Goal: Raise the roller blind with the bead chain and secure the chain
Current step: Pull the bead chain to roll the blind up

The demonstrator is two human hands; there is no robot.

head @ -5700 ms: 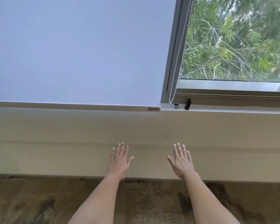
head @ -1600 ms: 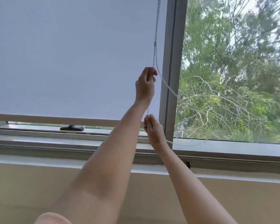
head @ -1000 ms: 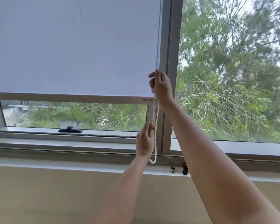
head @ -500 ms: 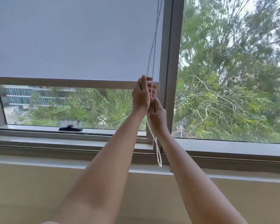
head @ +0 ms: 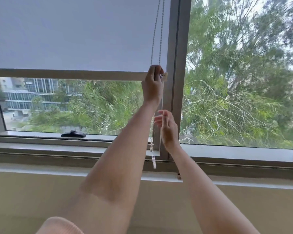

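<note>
Well, the grip: the left hand (head: pixel 153 85) is clenched on the bead chain (head: pixel 156 31) right at the blind's lower corner; both strands run straight up from the fist, taut, to the top of the view
Other hand: the right hand (head: pixel 167 128) sits lower, beside the window frame (head: pixel 179 65), with its fingers (head: pixel 161 114) spread and loose; it grasps nothing that I can see, though the chain hangs just beside it
Slack end: below the left wrist the loop dangles free, blurred, its bottom near the inner sill (head: pixel 41 147); it is fastened to nothing
Blind: the roller blind (head: pixel 74 31) covers the upper part of the left pane; its bottom bar (head: pixel 66 74) lies level, well above the sill, with buildings and trees showing through the glass beneath
Around: a black window handle (head: pixel 73 134) rests on the lower frame; a small dark fitting (head: pixel 179 176) sits on the ledge beside the right forearm, too small to say what it is; the right pane is uncovered
Progress: I judge the raising partly done; a good strip of glass is open, yet most of the pane is shaded
What is left: more pulls on the chain, likely hand under hand; then the securing, which has not begun, since the loop swings loose; where it should be hooked I cannot tell from here
</note>
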